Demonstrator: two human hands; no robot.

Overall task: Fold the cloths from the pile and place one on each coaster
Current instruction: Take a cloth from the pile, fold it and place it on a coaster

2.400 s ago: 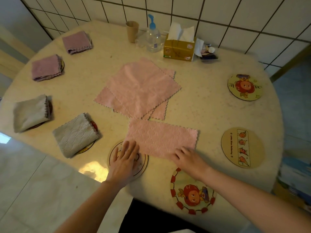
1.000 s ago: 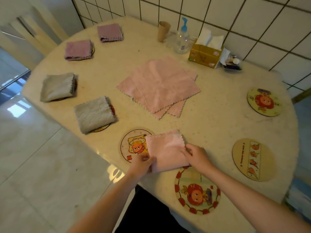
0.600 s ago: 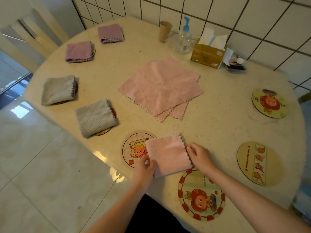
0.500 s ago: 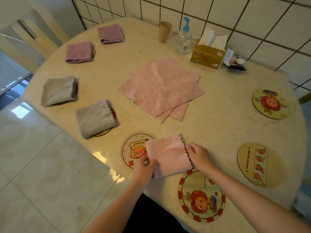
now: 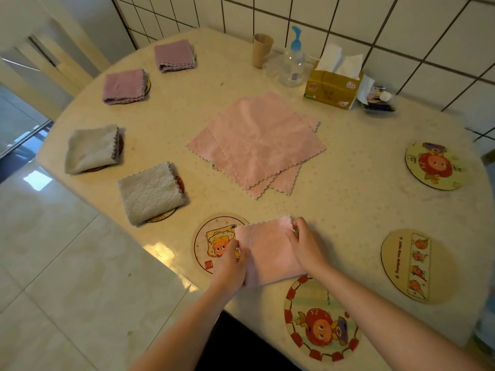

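Two hands are working one folded pink cloth point(image 5: 267, 254) at the near edge of the desk point(image 5: 361, 199). The left hand point(image 5: 231, 266) is pinching the cloth's left edge, grip clenched on the fabric; the right hand point(image 5: 304, 243) is grasping its far right corner, fingers curled over the scalloped hem. The cloth is lying partly over the toast-picture coaster point(image 5: 211, 245), its near corner just reaching the red-bordered coaster point(image 5: 321, 319).

Four bare round coasters are showing: those two, the tan coaster point(image 5: 417, 266) with a strip of orange figures and small writing too fine to read, and the yellow coaster point(image 5: 436, 166) farther right with a round red cartoon face.

Four folded cloths are already sitting on coasters along the left: a quilted grey cloth point(image 5: 150, 192), a smoother grey cloth point(image 5: 91, 148), a mauve cloth point(image 5: 124, 85), a second mauve cloth point(image 5: 174, 56). Coaster rims are peeking out beneath at least three.

The pile point(image 5: 257, 141) of flat pink cloths, fleecy with zigzag edges, is lying mid-desk; about three layers are showing.

By the tiled wall are standing one paper cup point(image 5: 262, 50), one clear pump bottle point(image 5: 293, 62) with a blue top, and one gold tissue box point(image 5: 333, 85); its label is unreadable.
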